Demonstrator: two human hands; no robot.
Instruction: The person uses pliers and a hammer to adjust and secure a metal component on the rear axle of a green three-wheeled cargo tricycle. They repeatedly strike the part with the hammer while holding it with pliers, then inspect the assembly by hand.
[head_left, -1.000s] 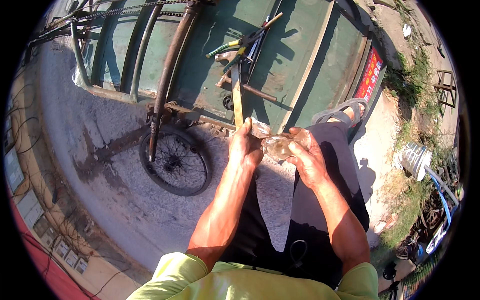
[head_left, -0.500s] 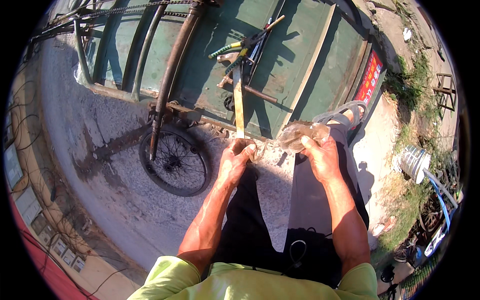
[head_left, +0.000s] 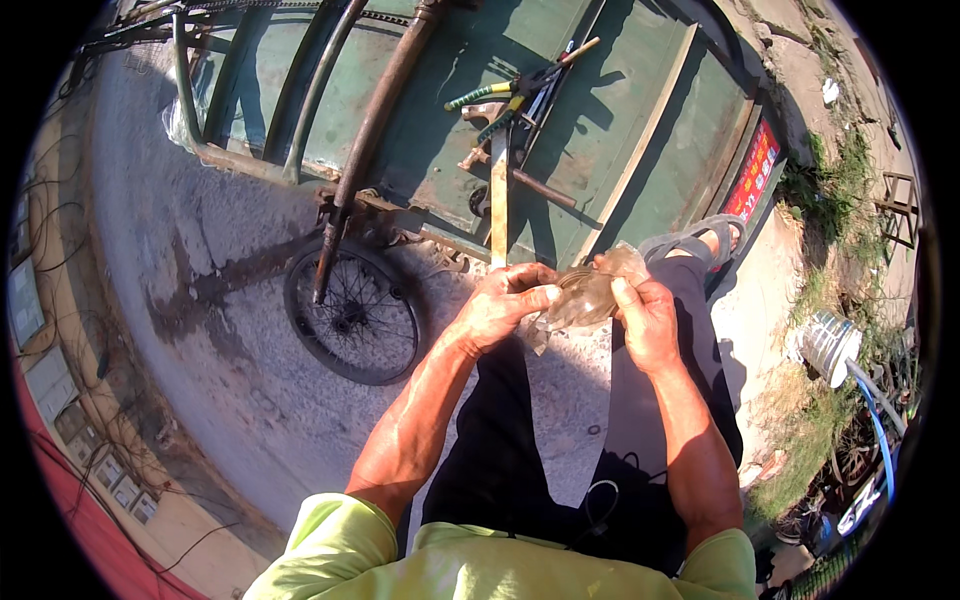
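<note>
A crumpled, see-through plastic bag [head_left: 580,303] with something brownish in it is stretched between my two hands. My left hand [head_left: 503,308] pinches its left side, thumb on top. With thumb and bent fingers, my right hand [head_left: 645,318] grips its right side. What the bag contains cannot be made out. Just beyond my left hand, a flat yellowish strip [head_left: 499,205] rests over the edge of a green metal cart bed [head_left: 430,175]. Farther in lie a hammer [head_left: 545,188] with a rusty head and a cutter-like tool [head_left: 480,95] with yellow-green handles.
A spoked wheel [head_left: 350,315] and a rusty bar [head_left: 375,130] stand left of my arms. My sandalled foot [head_left: 700,240] is raised against the cart's near right corner. A pale bucket [head_left: 830,347] lies on its side at the right, among grass and clutter.
My left hand has moved right and taken hold of the bag's left side; before, it was apart from the bag, pinching a loose bit of plastic. The view has shifted slightly.
</note>
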